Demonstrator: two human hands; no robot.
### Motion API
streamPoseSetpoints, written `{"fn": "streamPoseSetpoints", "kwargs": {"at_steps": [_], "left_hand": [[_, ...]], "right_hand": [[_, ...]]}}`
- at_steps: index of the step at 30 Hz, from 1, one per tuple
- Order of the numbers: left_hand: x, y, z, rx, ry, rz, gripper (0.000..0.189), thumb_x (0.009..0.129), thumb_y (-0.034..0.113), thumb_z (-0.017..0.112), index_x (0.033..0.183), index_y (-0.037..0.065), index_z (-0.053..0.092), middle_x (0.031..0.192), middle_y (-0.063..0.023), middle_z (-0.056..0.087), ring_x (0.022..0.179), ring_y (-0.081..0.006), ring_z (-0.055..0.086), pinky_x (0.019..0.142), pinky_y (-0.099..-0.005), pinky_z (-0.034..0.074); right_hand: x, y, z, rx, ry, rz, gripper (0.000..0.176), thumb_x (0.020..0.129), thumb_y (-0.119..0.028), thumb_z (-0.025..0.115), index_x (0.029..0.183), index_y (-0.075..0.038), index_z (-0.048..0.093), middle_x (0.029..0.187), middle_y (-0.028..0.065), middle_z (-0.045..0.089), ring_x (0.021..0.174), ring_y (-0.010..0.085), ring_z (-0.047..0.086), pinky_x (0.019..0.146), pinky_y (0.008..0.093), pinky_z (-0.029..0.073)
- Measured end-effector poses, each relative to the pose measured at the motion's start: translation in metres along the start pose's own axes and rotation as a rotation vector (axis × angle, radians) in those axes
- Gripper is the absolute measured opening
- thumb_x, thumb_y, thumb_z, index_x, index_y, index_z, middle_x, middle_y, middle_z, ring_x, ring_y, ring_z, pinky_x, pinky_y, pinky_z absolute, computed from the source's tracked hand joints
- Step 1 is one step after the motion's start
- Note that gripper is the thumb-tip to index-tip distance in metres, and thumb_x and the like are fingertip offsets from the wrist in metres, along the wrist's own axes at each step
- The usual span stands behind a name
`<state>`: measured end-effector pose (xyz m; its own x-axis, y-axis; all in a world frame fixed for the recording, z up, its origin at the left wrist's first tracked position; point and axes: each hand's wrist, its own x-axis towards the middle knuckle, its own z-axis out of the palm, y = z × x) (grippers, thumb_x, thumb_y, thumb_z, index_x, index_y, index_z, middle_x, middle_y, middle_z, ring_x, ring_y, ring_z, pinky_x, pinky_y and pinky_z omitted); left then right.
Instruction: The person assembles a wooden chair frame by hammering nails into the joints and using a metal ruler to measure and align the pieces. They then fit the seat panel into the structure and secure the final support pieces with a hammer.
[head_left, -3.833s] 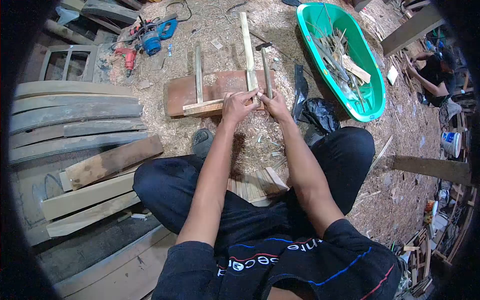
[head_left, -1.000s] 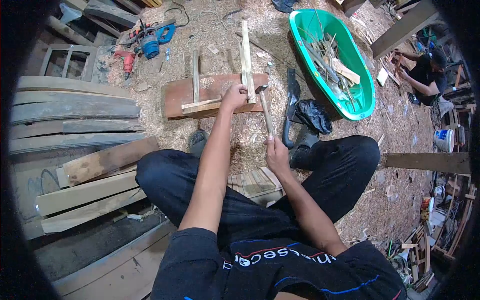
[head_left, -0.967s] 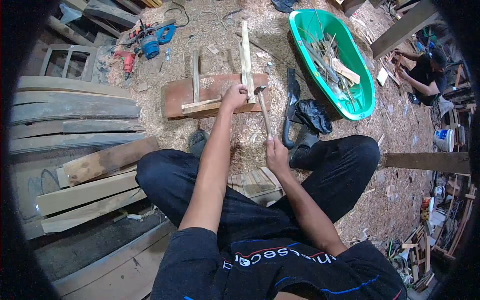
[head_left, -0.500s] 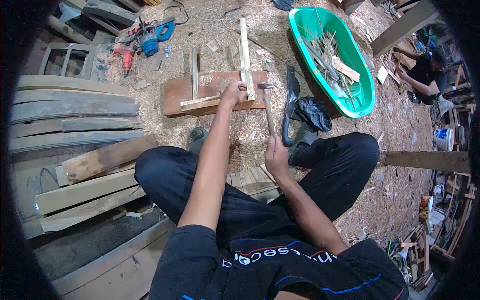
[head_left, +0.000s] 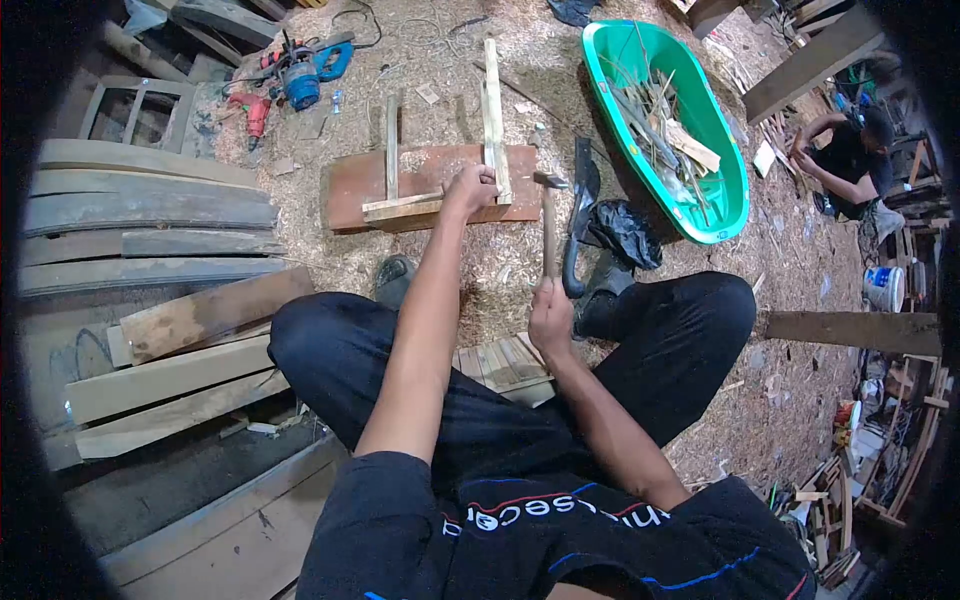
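Between the person's bent knees lies a slatted wooden piece, and just beyond it the right hand grips the handle of a hammer, whose head stands beside the frame's right end, not touching it. Farther out, the left hand is closed over the near bar of the wooden frame, close to its right corner; the frame rests on a reddish-brown board. To the right are a black plastic bag and a green tub holding wood scraps; a red drill lies beyond, at left.
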<state>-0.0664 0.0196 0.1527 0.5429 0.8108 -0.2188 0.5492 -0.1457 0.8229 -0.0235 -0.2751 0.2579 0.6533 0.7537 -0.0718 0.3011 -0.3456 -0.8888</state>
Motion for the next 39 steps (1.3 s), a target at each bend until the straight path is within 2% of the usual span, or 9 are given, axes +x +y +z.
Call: {"fn": "streamPoseSetpoints", "kwargs": {"at_steps": [10,17,20,21,25,28,31,34,39], "left_hand": [[-0.024,0.033,-0.015,0.061,0.020,-0.001,0.034,0.069,0.027,0.073,0.100,0.015,0.072,0.093,-0.0044,0.073,0.089,-0.0216,0.069,0.081,-0.0347,0.048],[-0.032,0.054,-0.020,0.108,0.027,-0.068,0.033,0.070,0.024,0.075,0.100,0.011,0.071,0.090,-0.0032,0.072,0.087,-0.0178,0.068,0.085,-0.0335,0.047],[-0.026,0.043,-0.017,0.095,0.018,-0.043,0.035,0.069,0.030,0.073,0.099,0.015,0.072,0.093,-0.0035,0.073,0.090,-0.0207,0.069,0.084,-0.0351,0.047],[-0.023,0.040,-0.016,0.093,0.019,-0.038,0.035,0.069,0.030,0.073,0.100,0.015,0.072,0.093,-0.0034,0.073,0.090,-0.0206,0.069,0.085,-0.0349,0.047],[-0.031,0.047,-0.018,0.113,0.040,-0.046,0.036,0.068,0.032,0.074,0.100,0.015,0.072,0.093,-0.0039,0.073,0.090,-0.0209,0.069,0.086,-0.0344,0.047],[-0.035,0.052,-0.020,0.146,0.047,-0.053,0.036,0.068,0.032,0.074,0.099,0.014,0.072,0.093,-0.0045,0.073,0.090,-0.0213,0.069,0.086,-0.0347,0.047],[-0.029,0.042,-0.015,0.082,0.047,-0.058,0.036,0.068,0.031,0.073,0.099,0.014,0.072,0.093,-0.0047,0.073,0.090,-0.0218,0.068,0.086,-0.0351,0.047],[-0.013,0.019,-0.005,0.030,0.036,-0.035,0.036,0.068,0.031,0.073,0.099,0.013,0.071,0.092,-0.0048,0.073,0.090,-0.0219,0.068,0.087,-0.0354,0.047],[-0.018,0.027,-0.008,0.055,0.024,-0.049,0.036,0.068,0.031,0.073,0.099,0.013,0.071,0.091,-0.0044,0.073,0.089,-0.0220,0.068,0.086,-0.0353,0.048]], "right_hand": [[0.003,0.009,0.000,-0.007,-0.001,0.050,0.039,0.100,-0.032,0.040,0.086,0.001,0.054,0.065,0.0239,0.053,0.064,0.0448,0.057,0.058,0.0486,0.041],[0.001,0.031,0.010,0.258,-0.176,0.107,0.044,0.101,-0.041,0.038,0.082,-0.004,0.052,0.060,0.0051,0.049,0.050,0.0178,0.049,0.048,0.0339,0.038],[-0.004,0.006,0.012,0.732,-0.207,0.615,0.043,0.100,-0.045,0.037,0.086,-0.007,0.050,0.059,-0.0008,0.043,0.042,0.0114,0.040,0.038,0.0281,0.030],[-0.002,-0.006,0.013,0.850,-0.201,0.666,0.043,0.100,-0.048,0.033,0.090,-0.009,0.047,0.057,-0.0012,0.039,0.037,0.0109,0.032,0.032,0.0269,0.024],[0.000,-0.006,0.016,1.026,-0.412,0.797,0.042,0.101,-0.049,0.029,0.091,-0.012,0.045,0.057,-0.0020,0.035,0.037,0.0114,0.029,0.032,0.0276,0.025],[-0.001,-0.003,0.022,1.222,-0.310,0.819,0.042,0.100,-0.051,0.029,0.090,-0.013,0.045,0.057,-0.0027,0.034,0.037,0.0110,0.029,0.032,0.0267,0.024],[-0.002,-0.005,0.018,1.129,-0.477,0.817,0.044,0.100,-0.054,0.029,0.090,-0.013,0.045,0.056,-0.0035,0.034,0.037,0.0101,0.027,0.032,0.0258,0.022],[-0.001,-0.010,0.020,1.316,-0.353,0.810,0.044,0.099,-0.055,0.029,0.087,-0.015,0.045,0.055,-0.0055,0.031,0.036,0.0085,0.024,0.031,0.0246,0.022],[-0.001,-0.006,0.020,1.202,-0.386,0.865,0.046,0.099,-0.055,0.028,0.089,-0.013,0.044,0.056,-0.0042,0.032,0.038,0.0091,0.026,0.032,0.0252,0.023]]}}
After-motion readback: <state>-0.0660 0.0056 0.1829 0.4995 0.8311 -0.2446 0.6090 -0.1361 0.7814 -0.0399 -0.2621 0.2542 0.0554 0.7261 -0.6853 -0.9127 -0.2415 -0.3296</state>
